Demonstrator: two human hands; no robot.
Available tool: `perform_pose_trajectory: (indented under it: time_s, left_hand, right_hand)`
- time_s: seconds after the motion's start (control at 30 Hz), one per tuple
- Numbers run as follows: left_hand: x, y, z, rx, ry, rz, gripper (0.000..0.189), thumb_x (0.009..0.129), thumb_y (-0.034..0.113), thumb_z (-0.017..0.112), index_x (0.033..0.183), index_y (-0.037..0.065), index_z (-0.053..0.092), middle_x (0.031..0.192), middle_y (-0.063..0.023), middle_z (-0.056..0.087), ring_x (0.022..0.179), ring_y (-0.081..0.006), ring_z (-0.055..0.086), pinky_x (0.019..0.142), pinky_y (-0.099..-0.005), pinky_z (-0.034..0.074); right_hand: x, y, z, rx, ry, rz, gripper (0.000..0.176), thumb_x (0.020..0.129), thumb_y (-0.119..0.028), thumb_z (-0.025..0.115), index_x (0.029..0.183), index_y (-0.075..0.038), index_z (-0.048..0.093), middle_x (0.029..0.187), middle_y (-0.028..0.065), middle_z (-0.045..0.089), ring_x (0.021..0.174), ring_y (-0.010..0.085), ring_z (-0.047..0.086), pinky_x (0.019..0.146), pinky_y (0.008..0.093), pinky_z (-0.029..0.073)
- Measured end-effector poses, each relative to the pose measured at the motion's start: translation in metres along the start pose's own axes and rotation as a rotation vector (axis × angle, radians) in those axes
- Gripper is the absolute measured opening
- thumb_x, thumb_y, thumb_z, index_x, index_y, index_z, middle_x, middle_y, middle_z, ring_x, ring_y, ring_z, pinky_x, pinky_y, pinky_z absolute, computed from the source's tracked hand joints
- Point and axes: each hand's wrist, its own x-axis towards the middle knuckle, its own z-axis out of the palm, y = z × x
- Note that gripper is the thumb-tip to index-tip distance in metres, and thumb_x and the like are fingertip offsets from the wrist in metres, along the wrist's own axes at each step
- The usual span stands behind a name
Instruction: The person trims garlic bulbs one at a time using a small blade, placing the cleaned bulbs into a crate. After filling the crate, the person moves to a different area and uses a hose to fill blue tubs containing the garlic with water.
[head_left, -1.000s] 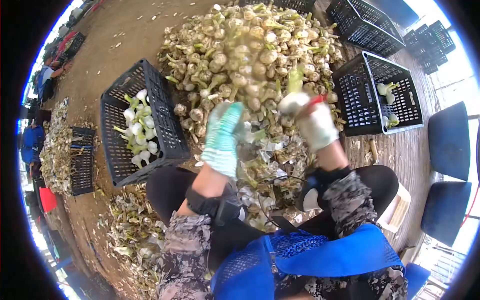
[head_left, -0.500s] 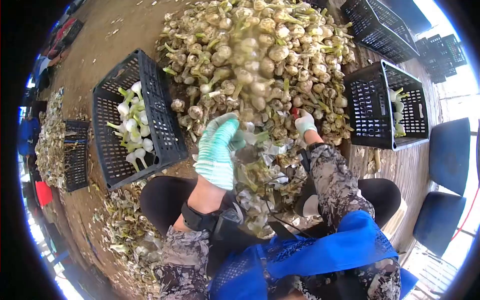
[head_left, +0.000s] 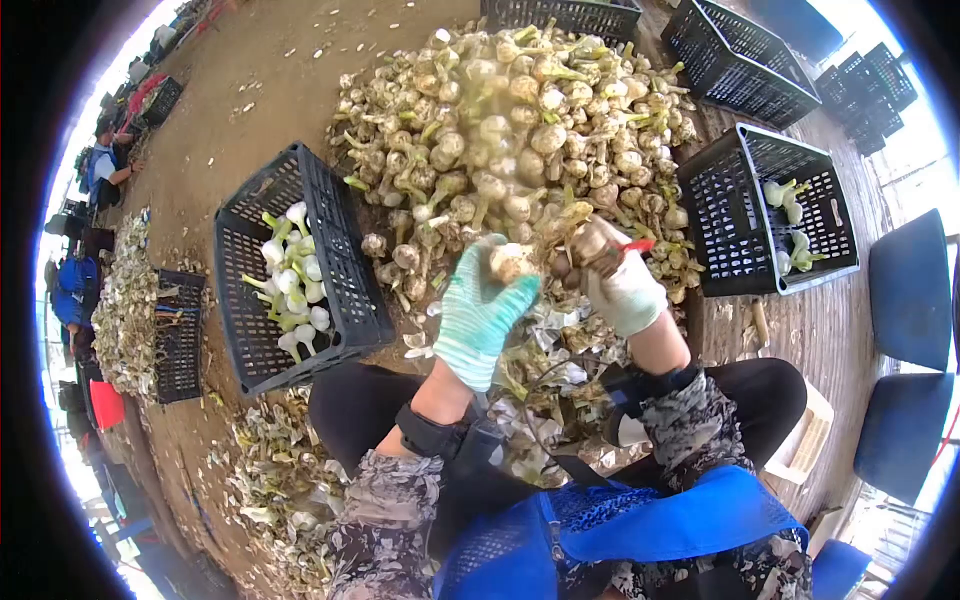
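My left hand (head_left: 480,310), in a green-and-white glove, is closed around a soil-stained garlic bulb (head_left: 513,262). Close beside it, my gloved right hand (head_left: 628,292) grips a small tool with a red handle (head_left: 638,245); its working end is hidden. Another brownish garlic bulb (head_left: 592,245) sits at the fingers of this hand, its stalk toward the left hand. Just beyond both hands rises a big heap of unpeeled garlic (head_left: 460,130). Loose skins and stalk scraps (head_left: 540,370) lie below them, between my knees.
At left, a black crate (head_left: 350,290) holds cleaned white garlic; another crate (head_left: 715,230) at right has several bulbs. More black crates (head_left: 740,60) stand behind. Blue chairs (head_left: 905,290) line the right side. A person (head_left: 105,165) sits far left near another garlic heap (head_left: 125,320).
Both hands have come together in front of the heap; the right has moved back from it. A garlic bulb now shows in the left hand and another at the right. The view has shifted slightly.
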Motion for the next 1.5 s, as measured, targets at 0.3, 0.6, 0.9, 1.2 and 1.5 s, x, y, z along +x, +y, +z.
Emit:
perform_pose_trajectory:
  time_s: [0.3, 0.6, 0.9, 1.2, 1.5]
  left_hand:
    - [-0.002, -0.013, 0.003, 0.451, 0.032, 0.410, 0.062, 0.065, 0.004, 0.077, 0.118, 0.003, 0.044, 0.109, -0.0069, 0.053, 0.097, -0.0144, 0.052, 0.084, -0.0276, 0.046]
    - [-0.004, -0.008, -0.006, 0.817, 0.034, 0.747, 0.060, 0.065, 0.007, 0.077, 0.117, 0.002, 0.046, 0.107, -0.0083, 0.053, 0.098, -0.0147, 0.052, 0.084, -0.0282, 0.046]
    - [0.013, -0.026, -0.015, -0.309, 0.154, -0.112, 0.021, 0.083, 0.019, 0.059, 0.099, 0.006, 0.054, 0.089, -0.0041, 0.058, 0.074, -0.0129, 0.055, 0.065, -0.0247, 0.046]
    - [-0.004, -0.003, 0.009, -0.074, 0.115, 0.162, 0.045, 0.081, 0.004, 0.061, 0.122, 0.005, 0.042, 0.106, -0.0058, 0.052, 0.090, -0.0111, 0.053, 0.076, -0.0207, 0.046]
    - [-0.005, 0.018, -0.006, -0.493, -0.318, -0.156, 0.056, 0.076, 0.039, 0.066, 0.113, 0.001, 0.050, 0.101, -0.0111, 0.058, 0.090, -0.0233, 0.058, 0.080, -0.0340, 0.048]
  right_hand:
    - [-0.012, -0.004, 0.024, -0.177, 0.314, 0.108, 0.023, 0.079, -0.009, 0.058, 0.100, 0.000, 0.056, 0.087, 0.0044, 0.056, 0.078, 0.0099, 0.051, 0.067, 0.0245, 0.042]
    - [-0.014, -0.022, -0.002, -0.360, -0.046, 0.078, 0.031, 0.074, -0.009, 0.068, 0.101, 0.002, 0.057, 0.090, 0.0059, 0.062, 0.076, 0.0119, 0.058, 0.071, 0.0233, 0.046]
    - [-0.017, -0.013, 0.035, -0.352, 0.179, 0.104, 0.018, 0.077, 0.003, 0.052, 0.091, -0.001, 0.062, 0.082, 0.0049, 0.063, 0.072, 0.0141, 0.058, 0.064, 0.0248, 0.045]
    - [-0.016, -0.008, 0.039, 0.064, 0.273, 0.138, 0.018, 0.084, -0.002, 0.046, 0.090, -0.002, 0.063, 0.086, 0.0032, 0.061, 0.073, 0.0096, 0.052, 0.065, 0.0209, 0.041]
    - [-0.042, -0.019, 0.038, 0.574, 0.040, 0.117, 0.028, 0.085, -0.016, 0.056, 0.108, 0.000, 0.055, 0.090, 0.0064, 0.061, 0.074, 0.0127, 0.057, 0.066, 0.0262, 0.047]
